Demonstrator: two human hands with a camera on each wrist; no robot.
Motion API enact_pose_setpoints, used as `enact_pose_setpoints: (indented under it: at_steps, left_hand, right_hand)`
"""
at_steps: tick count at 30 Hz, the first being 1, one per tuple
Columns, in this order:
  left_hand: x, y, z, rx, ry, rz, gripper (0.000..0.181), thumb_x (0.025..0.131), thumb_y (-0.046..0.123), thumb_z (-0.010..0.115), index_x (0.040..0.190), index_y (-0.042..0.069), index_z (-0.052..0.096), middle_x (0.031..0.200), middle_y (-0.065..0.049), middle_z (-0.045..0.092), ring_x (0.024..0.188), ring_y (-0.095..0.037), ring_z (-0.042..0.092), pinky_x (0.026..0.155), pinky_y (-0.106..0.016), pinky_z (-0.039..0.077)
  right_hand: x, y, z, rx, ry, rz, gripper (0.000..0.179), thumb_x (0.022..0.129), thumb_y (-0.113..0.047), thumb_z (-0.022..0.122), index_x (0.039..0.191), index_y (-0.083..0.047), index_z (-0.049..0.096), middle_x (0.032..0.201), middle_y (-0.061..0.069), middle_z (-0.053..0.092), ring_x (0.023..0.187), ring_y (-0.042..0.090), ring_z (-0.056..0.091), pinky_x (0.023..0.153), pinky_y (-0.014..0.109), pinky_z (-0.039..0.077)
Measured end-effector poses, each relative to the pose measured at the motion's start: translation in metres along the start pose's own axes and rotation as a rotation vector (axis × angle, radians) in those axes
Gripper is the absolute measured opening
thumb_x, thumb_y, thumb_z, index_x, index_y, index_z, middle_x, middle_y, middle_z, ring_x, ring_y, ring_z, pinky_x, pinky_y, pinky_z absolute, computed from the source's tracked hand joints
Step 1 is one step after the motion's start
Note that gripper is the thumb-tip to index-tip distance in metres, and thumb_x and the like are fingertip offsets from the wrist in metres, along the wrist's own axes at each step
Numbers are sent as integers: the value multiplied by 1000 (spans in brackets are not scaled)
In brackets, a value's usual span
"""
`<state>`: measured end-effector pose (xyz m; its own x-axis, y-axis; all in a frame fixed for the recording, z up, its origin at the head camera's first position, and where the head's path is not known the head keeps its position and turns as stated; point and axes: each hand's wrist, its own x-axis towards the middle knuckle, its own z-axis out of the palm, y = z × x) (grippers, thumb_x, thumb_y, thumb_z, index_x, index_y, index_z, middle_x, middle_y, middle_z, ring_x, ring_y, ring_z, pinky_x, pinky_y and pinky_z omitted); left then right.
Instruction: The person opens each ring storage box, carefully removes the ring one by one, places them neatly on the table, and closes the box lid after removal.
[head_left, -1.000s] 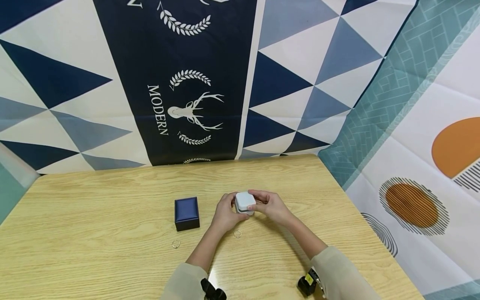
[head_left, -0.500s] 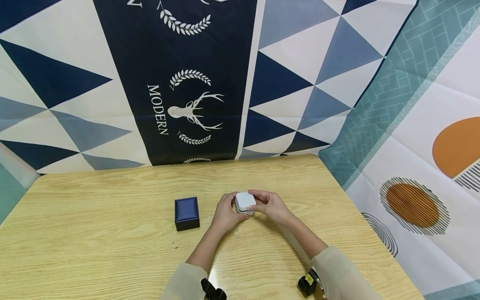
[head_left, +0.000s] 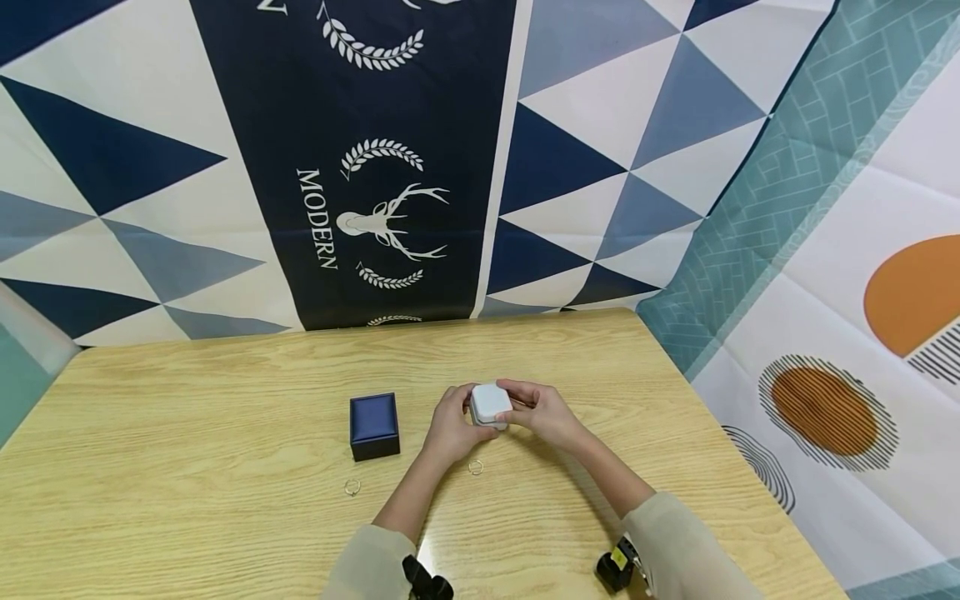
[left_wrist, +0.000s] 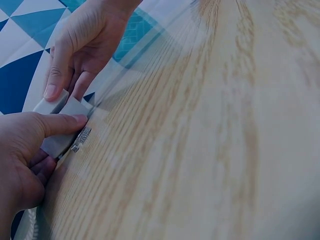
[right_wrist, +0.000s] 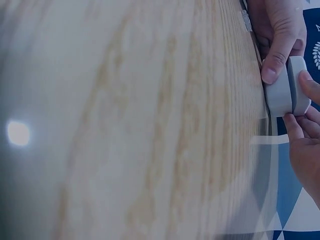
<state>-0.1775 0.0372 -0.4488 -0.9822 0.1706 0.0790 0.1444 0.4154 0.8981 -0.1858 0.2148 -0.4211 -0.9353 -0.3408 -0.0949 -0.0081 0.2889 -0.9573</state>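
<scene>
Both hands hold a small white ring box (head_left: 491,402) with rounded corners, above the right middle of the table. My left hand (head_left: 450,433) grips its lower half, thumb along the near side. The right hand (head_left: 546,414) pinches the lid (right_wrist: 299,85) between thumb and fingers. A narrow gap shows between the lid and the base (right_wrist: 278,95) in the right wrist view. What lies inside the box is hidden. One thin ring (head_left: 476,468) lies on the table just below the left hand; it also appears as a sparkling ring (left_wrist: 81,140) in the left wrist view.
A dark blue square box (head_left: 374,427) stands shut to the left of the hands. Another thin ring (head_left: 352,487) lies in front of it. The wooden table (head_left: 210,433) ends at a patterned cloth wall (head_left: 390,208) behind.
Both hands and the white ring box stay nearly in place. The gap under the lid looks slightly narrower.
</scene>
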Motion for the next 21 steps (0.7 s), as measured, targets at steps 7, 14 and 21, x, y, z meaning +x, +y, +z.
enact_pose_setpoints:
  at_steps: [7, 14, 21]
  left_hand:
    - [0, 1, 0, 2, 2, -2, 69, 65, 13, 85, 125, 3, 54, 107, -9, 55, 97, -21, 51, 86, -38, 45]
    - [-1, 1, 0, -2, 2, -2, 69, 65, 13, 85, 125, 2, 54, 108, -9, 55, 98, -21, 51, 87, -38, 45]
    - [-2, 2, 0, 4, 1, 6, 68, 64, 12, 85, 125, 2, 54, 107, -9, 55, 95, -20, 50, 85, -36, 45]
  right_hand:
    - [0, 2, 0, -14, -2, -7, 61, 82, -10, 71, 136, 4, 45, 139, 20, 46, 126, 32, 47, 95, 24, 46]
    - [1, 2, 0, 2, 3, 5, 61, 82, -9, 71, 136, 2, 46, 140, 19, 46, 127, 31, 46, 96, 23, 46]
    - [0, 2, 0, 15, -3, 3, 61, 81, -8, 71, 136, 3, 45, 140, 19, 46, 128, 31, 45, 96, 24, 45]
